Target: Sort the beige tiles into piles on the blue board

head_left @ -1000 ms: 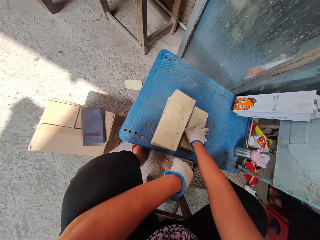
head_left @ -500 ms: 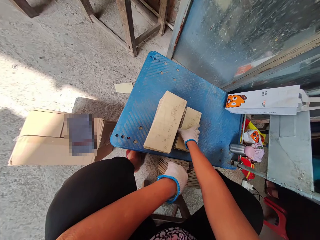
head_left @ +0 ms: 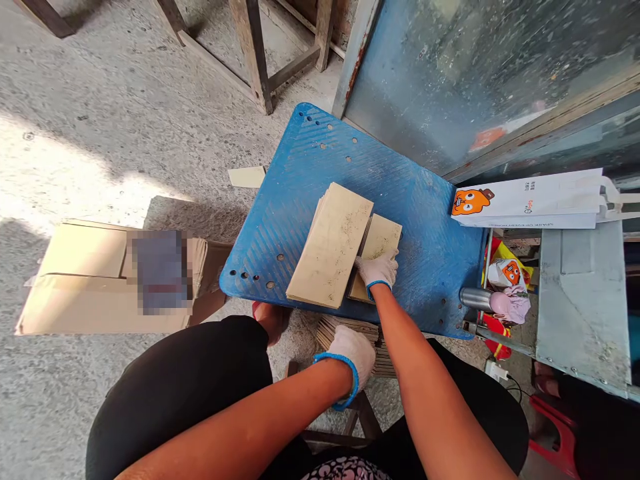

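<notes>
On blue plastic board, mid-frame: tall stack of tan rect. sheets. Its long axis runs away from the person on a diagonal, w/ near end lower-left and far end upper-right. Sheets are thin, flat and matte, w/ dark grit speckled on top; edges fan a little on the left side. Shorter stack lies against its right side, same heading.

R hand: white knit glove, blue cuff. Fingers nearly flat, laid on near end of shorter stack, thumb side against tall stack. Nothing gripped.

L hand: same glove, curled down over third pile of sheets below board's near edge, between the knees. Can't tell if it has a grip.

Board is ribbed, w/ rounded corners and holes drilled near the edges.

Around:
- Cardboard box lies at left on concrete floor.
- Loose sheet lies by board's left edge.
- Wooden stool legs stand beyond.
- White carton w/ orange cartoon sits at right.
- Metal cylinder lies by board's near-right corner.
</notes>
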Tool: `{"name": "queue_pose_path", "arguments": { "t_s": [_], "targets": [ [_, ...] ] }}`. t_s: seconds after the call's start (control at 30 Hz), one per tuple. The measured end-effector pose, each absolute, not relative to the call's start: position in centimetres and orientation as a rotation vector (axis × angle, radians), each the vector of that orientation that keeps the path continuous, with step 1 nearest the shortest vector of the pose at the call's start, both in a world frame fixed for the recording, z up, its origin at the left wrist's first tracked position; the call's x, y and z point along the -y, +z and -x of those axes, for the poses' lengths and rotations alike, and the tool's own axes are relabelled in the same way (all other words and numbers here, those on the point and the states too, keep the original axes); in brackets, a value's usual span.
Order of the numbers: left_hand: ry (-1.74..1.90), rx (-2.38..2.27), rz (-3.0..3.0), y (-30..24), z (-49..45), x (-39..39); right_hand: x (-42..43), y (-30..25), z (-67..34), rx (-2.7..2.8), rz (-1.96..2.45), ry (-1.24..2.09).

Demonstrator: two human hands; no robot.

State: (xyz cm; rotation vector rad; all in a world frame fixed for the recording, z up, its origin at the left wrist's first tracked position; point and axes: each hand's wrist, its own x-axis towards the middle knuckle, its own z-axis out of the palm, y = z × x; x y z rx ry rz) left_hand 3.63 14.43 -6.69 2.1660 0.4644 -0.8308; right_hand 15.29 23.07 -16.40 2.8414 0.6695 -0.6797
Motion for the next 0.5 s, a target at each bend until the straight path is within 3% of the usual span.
{"name": "queue_pose_path", "arguments": {
  "t_s": [0.5],
  "targets": [
    [-0.696, -0.525, -2.145, -7.7, -4.3, -14.6, -20.3, -15.9, -17.0, -0.958, -2.928, -0.806]
  ]
}}
